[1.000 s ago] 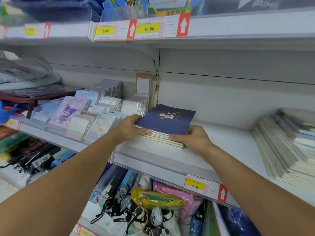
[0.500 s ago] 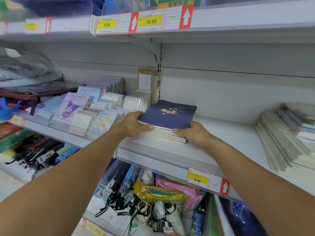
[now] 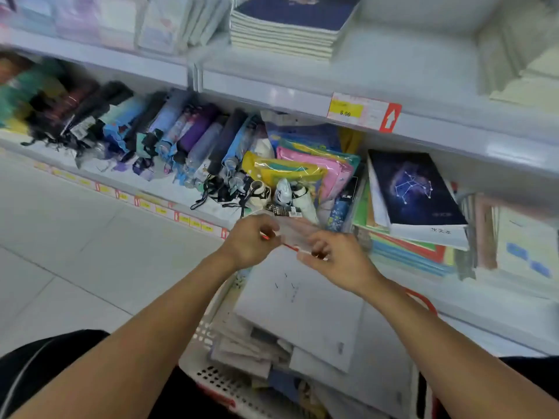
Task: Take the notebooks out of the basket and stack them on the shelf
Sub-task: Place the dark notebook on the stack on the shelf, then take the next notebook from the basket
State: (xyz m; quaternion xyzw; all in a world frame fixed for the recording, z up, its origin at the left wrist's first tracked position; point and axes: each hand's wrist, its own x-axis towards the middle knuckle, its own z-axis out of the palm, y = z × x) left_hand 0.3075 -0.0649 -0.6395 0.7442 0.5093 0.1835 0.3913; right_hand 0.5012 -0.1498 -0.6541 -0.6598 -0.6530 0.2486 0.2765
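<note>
A white perforated basket [image 3: 211, 379] with a red handle sits low in front of me, holding several pale grey notebooks [image 3: 302, 309] piled loosely. Just above its far end, my left hand [image 3: 251, 240] and my right hand [image 3: 335, 258] each pinch one end of a pale, blurred flat item [image 3: 290, 229]; I cannot tell what it is. On the upper shelf [image 3: 393, 71] lies the stack of notebooks [image 3: 284, 34] with a dark blue cover on top, apart from both hands.
Folded umbrellas [image 3: 136, 125] line the lower shelf, with colourful pouches [image 3: 302, 164] and a constellation-cover book pile [image 3: 414, 195] beside them. A yellow price tag [image 3: 360, 111] hangs on the shelf edge. More pale notebooks [image 3: 520, 71] lie at upper right. Tiled floor [image 3: 60, 237] spreads left.
Both hands have let go of the blue-topped stack on the shelf and come down over the basket. My view has dropped from the upper shelf to the basket.
</note>
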